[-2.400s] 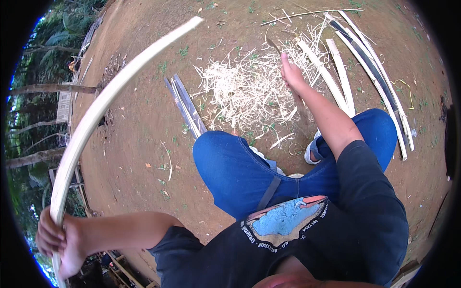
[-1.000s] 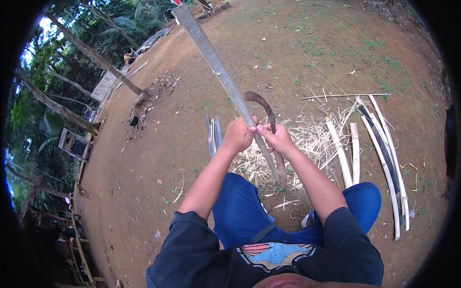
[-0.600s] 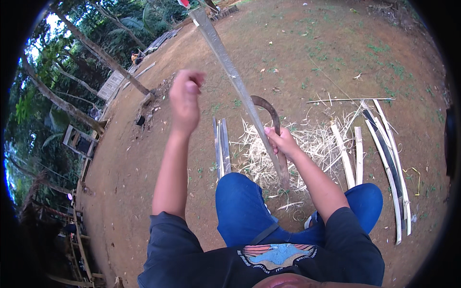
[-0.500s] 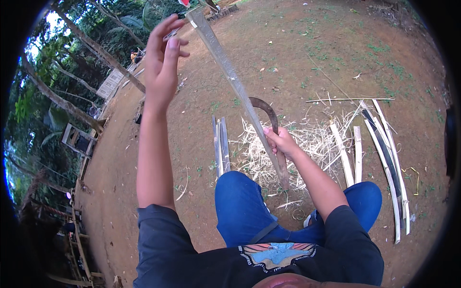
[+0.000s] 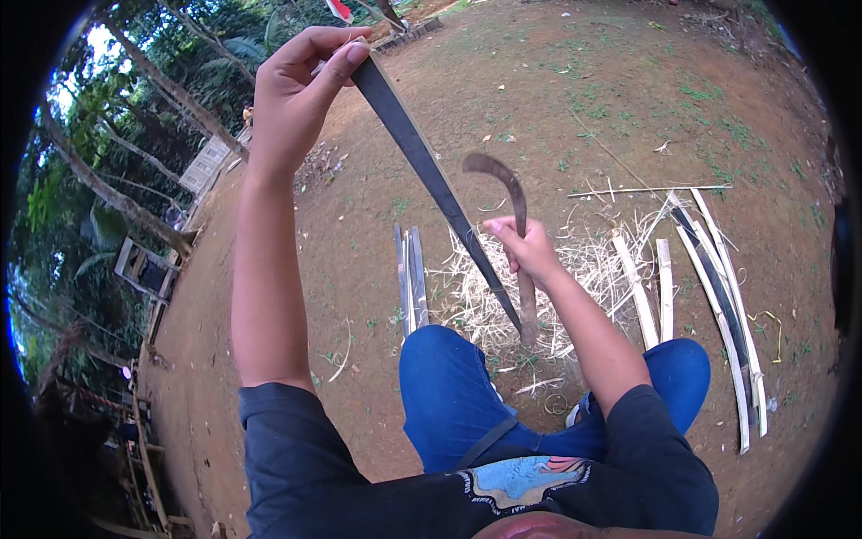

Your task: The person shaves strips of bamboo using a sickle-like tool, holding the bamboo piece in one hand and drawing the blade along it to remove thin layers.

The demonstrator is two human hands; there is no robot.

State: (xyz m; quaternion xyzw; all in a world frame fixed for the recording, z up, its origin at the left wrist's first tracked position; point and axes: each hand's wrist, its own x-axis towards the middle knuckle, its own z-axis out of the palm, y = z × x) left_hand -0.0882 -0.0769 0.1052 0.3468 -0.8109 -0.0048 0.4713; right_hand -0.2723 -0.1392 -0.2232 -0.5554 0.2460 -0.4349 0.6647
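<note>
My left hand (image 5: 296, 90) is raised at the upper left, thumb and fingers pinching the top end of a long bamboo strip (image 5: 422, 166). The strip slants down to the right, its dark face showing and its lower end near the ground beside my right hand. In my right hand (image 5: 532, 253), the fingers are wrapped round the handle of a sickle (image 5: 505, 175), thumb stretched out to the left. The sickle's curved brown blade points up and hooks left. My right thumb lies close to the strip; whether they touch I cannot tell.
Pale shavings (image 5: 476, 292) are heaped on the ground before my knees. Several strips (image 5: 411, 278) lie left of the heap. Pale slats (image 5: 636, 287) and a bundle of light and dark strips (image 5: 718, 287) lie at the right. Trees (image 5: 126, 202) stand far left.
My left hand has closed on the strip's top end, having been open beside it. The strip has turned to show its dark face. My right thumb has come off the strip.
</note>
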